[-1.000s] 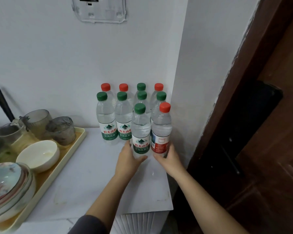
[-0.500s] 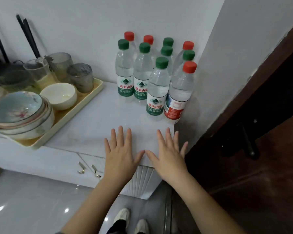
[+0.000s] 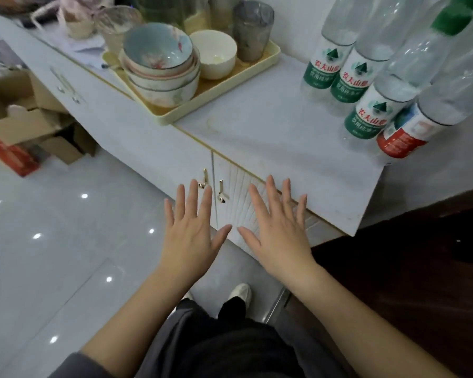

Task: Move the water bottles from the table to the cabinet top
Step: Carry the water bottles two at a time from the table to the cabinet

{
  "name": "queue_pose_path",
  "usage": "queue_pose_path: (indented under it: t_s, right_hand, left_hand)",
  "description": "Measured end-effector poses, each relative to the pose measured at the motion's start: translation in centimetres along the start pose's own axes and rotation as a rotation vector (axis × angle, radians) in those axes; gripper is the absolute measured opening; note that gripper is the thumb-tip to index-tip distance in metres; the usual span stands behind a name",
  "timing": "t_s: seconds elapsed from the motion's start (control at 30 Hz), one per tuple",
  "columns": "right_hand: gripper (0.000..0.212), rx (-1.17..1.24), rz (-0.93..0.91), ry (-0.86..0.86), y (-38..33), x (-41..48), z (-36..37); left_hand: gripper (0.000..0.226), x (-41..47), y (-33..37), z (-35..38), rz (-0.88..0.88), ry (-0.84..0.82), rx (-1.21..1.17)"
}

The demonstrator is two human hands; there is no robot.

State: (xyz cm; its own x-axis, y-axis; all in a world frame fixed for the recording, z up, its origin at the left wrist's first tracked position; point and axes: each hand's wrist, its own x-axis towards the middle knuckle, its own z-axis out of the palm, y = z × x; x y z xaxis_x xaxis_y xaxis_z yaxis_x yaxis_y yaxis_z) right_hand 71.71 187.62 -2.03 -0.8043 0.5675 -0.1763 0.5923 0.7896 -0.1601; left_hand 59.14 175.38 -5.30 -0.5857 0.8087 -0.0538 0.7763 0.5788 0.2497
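Head view: two bare hands spread before a cabinet loaded with water bottles

The left hand (image 3: pixel 191 236) and right hand (image 3: pixel 279 236) hover side by side, palms down, with all fingers straight and fanned apart. They hold nothing, and their thumbs almost meet. They are in front of the white cabinet doors, near two small metal handles (image 3: pixel 221 192).

The water bottles (image 3: pixel 355 77) stand clustered at the right end of the white cabinet top (image 3: pixel 271 126), well apart from the hands. Three front bottles carry white-and-green labels with a green mountain emblem and red characters reading 农夫山泉. The smaller white writing on the green band is too blurred to read. The nearest, red-labelled bottle (image 3: pixel 404 135) sits close to the front corner, and its writing is illegible. One green cap (image 3: pixel 451 20) shows at the upper edge.

To the left on the same top is a cream tray (image 3: pixel 170 118). It holds stacked patterned bowls (image 3: pixel 159 58), a plain white bowl (image 3: pixel 213 55) and a grey cup (image 3: pixel 250 31). Cardboard boxes (image 3: pixel 25 126) sit on the glossy tiled floor at far left.
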Motion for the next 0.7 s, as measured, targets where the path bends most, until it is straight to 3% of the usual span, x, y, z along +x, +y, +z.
queue_pose_path:
  t_s: [0.2,0.37,0.7]
  right_hand:
    - [0.078,-0.077,-0.143,-0.113,-5.1,0.3,3.6]
    - [0.077,-0.151,-0.210,-0.248,-9.9,0.9,7.8]
    - [0.076,-0.244,-0.373,-0.432,-23.1,0.3,13.2]
  left_hand:
    - [0.089,-4.6,-5.3,1.7,-0.168,-0.134,-0.016]
    - [0.079,-8.9,-10.5,3.0,-0.329,-0.285,-0.033]
    - [0.077,-18.7,-20.7,2.9,-0.560,-0.399,-0.135]
